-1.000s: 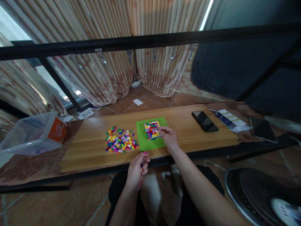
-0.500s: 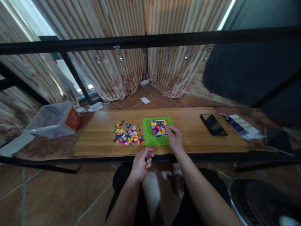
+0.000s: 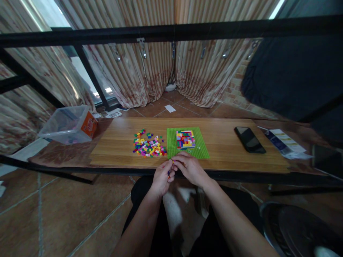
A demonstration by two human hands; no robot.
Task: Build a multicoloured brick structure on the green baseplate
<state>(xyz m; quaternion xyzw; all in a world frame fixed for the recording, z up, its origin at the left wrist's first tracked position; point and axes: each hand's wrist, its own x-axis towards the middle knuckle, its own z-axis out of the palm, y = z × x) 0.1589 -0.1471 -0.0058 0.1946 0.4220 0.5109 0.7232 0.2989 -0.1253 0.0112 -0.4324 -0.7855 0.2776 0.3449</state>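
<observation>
My left hand point(image 3: 163, 175) is closed around a few small building bricks point(image 3: 169, 174), just in front of the table's near edge. My right hand point(image 3: 189, 167) meets it there, its thumb and forefinger pinched on a small pinkish brick point(image 3: 173, 161) at my left fingertips. Beyond the hands lies a green baseplate point(image 3: 171, 144) with a square block of multicoloured bricks point(image 3: 185, 139) built on it. A loose pile of coloured bricks point(image 3: 150, 145) spreads over the wood to the left of the plate.
The wooden board point(image 3: 219, 142) carries a black phone point(image 3: 249, 140) on the right. Papers point(image 3: 288, 143) lie past its right end. At the left stands a clear plastic tub point(image 3: 66, 126) with an orange label. A black metal bar point(image 3: 214, 32) crosses in front of the curtains.
My right hand has left the brick block and come down to my left hand, where their fingertips now meet. The whole view has shifted slightly.
</observation>
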